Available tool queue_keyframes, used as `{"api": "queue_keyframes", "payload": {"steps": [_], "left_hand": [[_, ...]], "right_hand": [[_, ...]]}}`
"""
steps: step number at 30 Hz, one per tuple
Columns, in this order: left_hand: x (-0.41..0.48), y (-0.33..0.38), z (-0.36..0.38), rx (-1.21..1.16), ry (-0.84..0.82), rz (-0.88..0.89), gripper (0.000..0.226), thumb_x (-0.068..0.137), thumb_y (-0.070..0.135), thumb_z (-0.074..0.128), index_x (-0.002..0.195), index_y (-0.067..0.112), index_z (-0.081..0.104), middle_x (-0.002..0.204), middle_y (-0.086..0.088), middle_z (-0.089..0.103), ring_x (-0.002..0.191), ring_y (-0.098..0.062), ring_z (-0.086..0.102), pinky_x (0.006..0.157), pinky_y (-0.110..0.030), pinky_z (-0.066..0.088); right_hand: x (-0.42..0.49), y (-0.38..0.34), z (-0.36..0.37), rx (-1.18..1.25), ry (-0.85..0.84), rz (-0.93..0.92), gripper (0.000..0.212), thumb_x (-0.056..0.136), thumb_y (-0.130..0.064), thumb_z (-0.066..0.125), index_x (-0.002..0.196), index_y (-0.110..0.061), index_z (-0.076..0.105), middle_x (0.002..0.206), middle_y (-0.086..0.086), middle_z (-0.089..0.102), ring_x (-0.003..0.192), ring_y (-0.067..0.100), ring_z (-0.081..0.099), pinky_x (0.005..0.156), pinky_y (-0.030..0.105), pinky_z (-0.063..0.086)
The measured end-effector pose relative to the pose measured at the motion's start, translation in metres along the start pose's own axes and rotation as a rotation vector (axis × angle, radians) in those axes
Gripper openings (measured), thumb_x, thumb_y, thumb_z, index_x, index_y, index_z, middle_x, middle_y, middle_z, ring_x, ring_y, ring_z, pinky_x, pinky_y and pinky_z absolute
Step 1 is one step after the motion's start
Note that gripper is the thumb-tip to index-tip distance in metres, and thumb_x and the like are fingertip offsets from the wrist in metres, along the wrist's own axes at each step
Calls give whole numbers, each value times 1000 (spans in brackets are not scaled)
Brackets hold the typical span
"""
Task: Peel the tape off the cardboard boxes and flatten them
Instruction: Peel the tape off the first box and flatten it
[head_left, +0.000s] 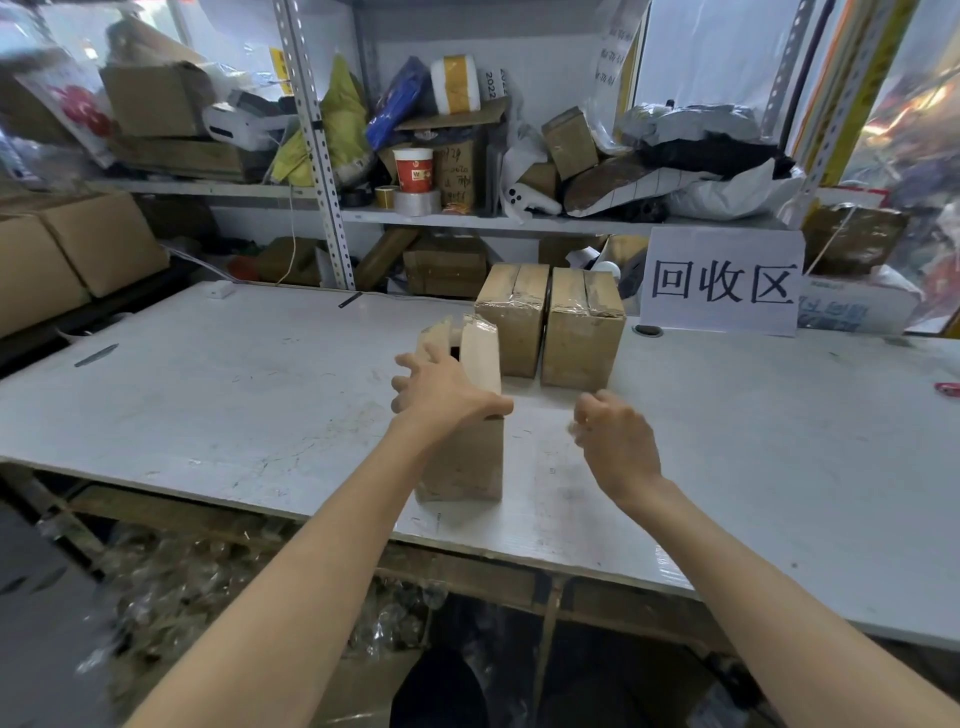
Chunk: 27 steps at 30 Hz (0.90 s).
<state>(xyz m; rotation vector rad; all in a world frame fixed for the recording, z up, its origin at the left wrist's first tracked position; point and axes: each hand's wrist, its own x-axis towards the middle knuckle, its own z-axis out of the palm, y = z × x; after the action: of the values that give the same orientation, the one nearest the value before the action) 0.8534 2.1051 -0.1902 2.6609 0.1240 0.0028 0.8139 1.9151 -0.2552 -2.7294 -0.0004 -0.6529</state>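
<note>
A small cardboard box (467, 462) stands upright near the table's front edge with its top flaps raised. My left hand (441, 387) lies on its open top, fingers spread over the rim, thumb against the right flap (480, 353). My right hand (613, 441) hovers to the right of that box, fingers curled around what looks like a small pale scrap; I cannot tell what it is. Two taped cardboard boxes stand side by side behind: the left one (511, 322) and the right one (582, 332), both with clear tape across their tops.
The white table (234, 389) stretches left and right. A white sign with black characters (722, 283) leans at the back right. Shelves (467, 215) behind hold boxes, tape rolls and bags. Large cartons (78, 249) sit at the left. Crumpled tape litters the floor (171, 582) below.
</note>
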Motion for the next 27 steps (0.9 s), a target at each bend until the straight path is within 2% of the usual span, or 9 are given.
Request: {"api": "queue_keyframes", "payload": {"steps": [4, 8, 12, 15, 17, 18, 20, 23, 27], "left_hand": [[-4, 3, 4, 62, -44, 20, 120, 62, 66, 77, 149, 14, 14, 144, -20, 24, 129, -41, 34, 98, -53, 40], [-1, -6, 1, -85, 67, 50, 112, 61, 56, 82, 148, 20, 21, 132, -15, 35, 120, -39, 43, 93, -48, 43], [0, -12, 0, -342, 129, 16, 102, 66, 54, 74, 151, 27, 23, 128, -11, 38, 116, -35, 47, 84, -39, 39], [2, -13, -3, -521, 94, -41, 92, 66, 56, 69, 143, 19, 36, 129, -8, 43, 112, -28, 50, 84, -37, 43], [2, -16, -9, -694, 31, -41, 89, 59, 56, 67, 136, 18, 43, 125, -6, 50, 109, -25, 54, 89, -42, 50], [0, -20, -11, -783, -4, -24, 85, 57, 53, 68, 132, 17, 46, 123, -6, 53, 107, -24, 56, 89, -44, 52], [-6, -31, -16, -896, -92, 23, 77, 56, 42, 69, 126, 16, 48, 116, -5, 58, 99, -20, 59, 75, -36, 56], [-9, -52, -18, -863, -225, 117, 75, 56, 26, 69, 127, 17, 47, 115, -5, 58, 93, -15, 60, 52, -19, 50], [-7, -63, -17, -862, -108, 175, 87, 53, 24, 79, 132, 23, 43, 122, 3, 55, 102, -9, 58, 68, -24, 50]], "right_hand": [[-10, 10, 19, 8, -264, 55, 20, 82, 2, 55, 97, 1, 69, 97, 14, 64, 88, 31, 60, 79, 40, 50], [-3, 10, 12, 175, -332, 151, 37, 90, -9, 53, 125, -2, 58, 117, 16, 65, 110, 31, 59, 86, 28, 45], [3, 13, 1, 84, -239, 166, 28, 91, -18, 55, 115, -5, 63, 117, 12, 65, 106, 29, 60, 83, 31, 46], [9, -7, -6, 405, -189, 145, 35, 87, -35, 66, 112, -10, 65, 105, 4, 68, 87, 15, 64, 72, 23, 50], [16, -23, -9, 685, -206, 258, 48, 86, -43, 65, 122, -11, 57, 112, 3, 64, 89, 8, 60, 65, 13, 47], [19, -29, -10, 785, -194, 337, 57, 85, -44, 66, 128, -11, 49, 118, 3, 59, 95, 10, 58, 70, 14, 47], [24, -35, -11, 892, -166, 477, 76, 77, -38, 76, 136, -6, 40, 123, 5, 54, 105, 18, 56, 82, 25, 49], [21, -34, -7, 986, -173, 426, 71, 63, -11, 88, 122, -7, 49, 111, 3, 63, 93, 12, 62, 72, 21, 52], [14, -40, 1, 887, -88, 271, 77, 54, 4, 85, 114, -22, 44, 96, -7, 59, 86, 11, 59, 62, 15, 51]]}}
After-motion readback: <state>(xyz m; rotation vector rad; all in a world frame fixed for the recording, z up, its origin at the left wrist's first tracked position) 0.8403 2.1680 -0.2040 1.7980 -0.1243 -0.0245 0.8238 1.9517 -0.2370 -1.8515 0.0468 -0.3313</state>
